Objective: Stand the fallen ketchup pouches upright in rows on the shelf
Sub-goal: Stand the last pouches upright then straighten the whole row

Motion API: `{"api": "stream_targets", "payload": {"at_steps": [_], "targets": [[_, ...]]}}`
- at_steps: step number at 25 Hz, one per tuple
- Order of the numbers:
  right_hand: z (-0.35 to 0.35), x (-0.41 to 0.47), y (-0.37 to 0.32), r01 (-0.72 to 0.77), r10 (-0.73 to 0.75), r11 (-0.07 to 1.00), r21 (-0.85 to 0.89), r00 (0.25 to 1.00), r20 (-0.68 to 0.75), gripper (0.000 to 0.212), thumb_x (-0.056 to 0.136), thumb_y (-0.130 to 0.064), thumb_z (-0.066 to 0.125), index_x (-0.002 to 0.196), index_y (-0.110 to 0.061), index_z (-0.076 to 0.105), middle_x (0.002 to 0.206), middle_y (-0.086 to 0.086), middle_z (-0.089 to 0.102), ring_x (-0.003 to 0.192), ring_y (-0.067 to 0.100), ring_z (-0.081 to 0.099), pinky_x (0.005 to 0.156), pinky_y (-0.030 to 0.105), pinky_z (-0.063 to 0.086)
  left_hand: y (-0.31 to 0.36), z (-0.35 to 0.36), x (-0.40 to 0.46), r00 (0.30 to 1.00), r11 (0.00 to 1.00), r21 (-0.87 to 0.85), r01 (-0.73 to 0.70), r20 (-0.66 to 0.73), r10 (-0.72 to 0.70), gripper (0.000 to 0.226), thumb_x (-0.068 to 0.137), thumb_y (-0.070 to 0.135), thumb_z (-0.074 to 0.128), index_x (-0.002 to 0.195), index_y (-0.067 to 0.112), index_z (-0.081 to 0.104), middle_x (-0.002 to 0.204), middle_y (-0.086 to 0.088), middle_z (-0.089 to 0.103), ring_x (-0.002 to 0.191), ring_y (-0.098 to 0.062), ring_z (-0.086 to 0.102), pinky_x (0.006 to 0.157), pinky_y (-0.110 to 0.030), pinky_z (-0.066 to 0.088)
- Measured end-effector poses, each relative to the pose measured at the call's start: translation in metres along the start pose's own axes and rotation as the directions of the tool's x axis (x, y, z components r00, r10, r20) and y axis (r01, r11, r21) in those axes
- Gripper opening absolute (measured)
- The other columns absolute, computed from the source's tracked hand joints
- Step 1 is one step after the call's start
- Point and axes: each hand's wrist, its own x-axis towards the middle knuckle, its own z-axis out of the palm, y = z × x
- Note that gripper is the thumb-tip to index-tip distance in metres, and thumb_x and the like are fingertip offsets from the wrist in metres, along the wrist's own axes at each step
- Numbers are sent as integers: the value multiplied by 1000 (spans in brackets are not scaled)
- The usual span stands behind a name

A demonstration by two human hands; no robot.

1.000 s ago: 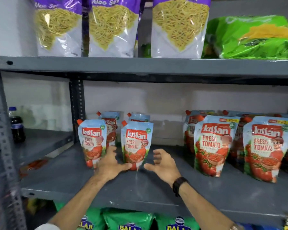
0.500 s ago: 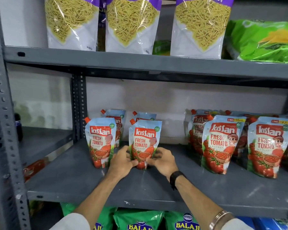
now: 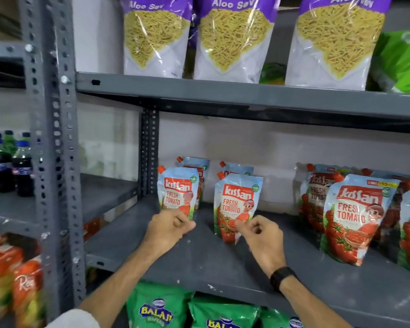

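Two small Kissan ketchup pouches stand upright at the front of the grey shelf (image 3: 211, 261): the left pouch (image 3: 178, 192) and the middle pouch (image 3: 237, 202). A second pouch stands behind each one (image 3: 195, 164) (image 3: 238, 169). My left hand (image 3: 168, 229) is curled in a loose fist at the base of the left pouch, its thumb by the pouch's lower right corner. My right hand (image 3: 258, 235) is also curled, its fingertips at the lower front of the middle pouch. Neither hand visibly grips anything. Larger ketchup pouches (image 3: 355, 216) stand in rows at the right.
Aloo Sev bags (image 3: 154, 39) fill the shelf above and green Balaji bags (image 3: 156, 311) the one below. A perforated grey post (image 3: 55, 162) rises at the left, with cola bottles (image 3: 10, 166) beyond it. Bare shelf lies between the middle pouch and the large pouches.
Both hands were closed around the middle pouch; now they have let go. My left hand has shifted left to the left pouch. The camera has turned left.
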Motion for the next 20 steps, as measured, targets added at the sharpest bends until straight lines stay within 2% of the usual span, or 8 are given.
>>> {"api": "stream_targets", "payload": {"at_steps": [2, 4, 6, 8, 11, 13, 16, 20], "targets": [[23, -10, -17, 54, -51, 998, -13, 985, 165, 32, 76, -41, 79, 63, -16, 63, 61, -1, 70, 55, 12, 65, 49, 27, 55, -24, -34, 6, 996, 997, -9, 74, -40, -74, 21, 69, 42, 86, 65, 26, 74, 58, 7, 75, 47, -6, 67, 55, -29, 57], [52, -14, -33, 51, -43, 998, -22, 959, 279, 26, 74, -40, 81, 79, -19, 68, 72, -3, 71, 67, 13, 68, 61, 28, 58, -45, -58, 17, 984, 987, -31, 161, -77, -163, 25, 67, 31, 91, 66, 18, 70, 59, -2, 75, 50, -15, 66, 59, -40, 60], [82, -16, -44, 15, -8, 1000, -18, 940, 342, 39, 71, -38, 85, 97, -21, 62, 88, -14, 66, 79, 5, 65, 66, 17, 52, -56, -68, 26, 975, 975, -25, 221, -28, -221, 34, 66, 19, 94, 85, 14, 66, 78, -8, 75, 70, -23, 69, 77, -49, 62], [107, -13, -48, -39, 34, 999, 7, 936, 350, 53, 68, -31, 88, 110, -21, 58, 101, -11, 68, 89, 7, 64, 77, 19, 52, -60, -66, 30, 973, 974, -22, 224, 58, -222, 55, 66, 14, 94, 111, 13, 61, 104, -11, 70, 91, -27, 69, 91, -48, 58], [129, -10, -48, -76, 67, 997, 18, 952, 298, 57, 65, -23, 90, 115, -19, 61, 112, -3, 74, 97, 11, 69, 90, 29, 56, -59, -55, 36, 980, 984, -53, 172, 107, -166, 77, 69, 10, 91, 135, 8, 53, 122, -18, 67, 101, -28, 69, 90, -41, 58], [135, -9, -47, -64, 64, 998, -9, 961, 269, 50, 63, -26, 89, 106, -25, 64, 107, -4, 76, 92, 10, 71, 87, 29, 58, -58, -47, 40, 985, 986, -75, 151, 99, -144, 71, 70, 6, 89, 133, 6, 56, 120, -19, 69, 97, -26, 71, 88, -39, 59], [139, -9, -44, -50, 55, 998, -24, 967, 247, 43, 60, -30, 88, 95, -32, 63, 99, -6, 78, 88, 8, 72, 82, 29, 60, -57, -39, 43, 989, 983, -115, 145, 48, -141, 52, 72, 0, 86, 119, 4, 64, 109, -18, 74, 95, -25, 72, 92, -46, 59], [138, 1, -44, -82, 88, 996, -33, 958, 272, 48, 61, -24, 90, 102, -22, 67, 100, -4, 77, 88, 10, 72, 82, 29, 61, -54, -30, 45, 993, 989, -91, 118, 4, -118, 41, 72, 4, 87, 109, 8, 69, 96, -6, 78, 88, -17, 74, 87, -38, 61]]}}
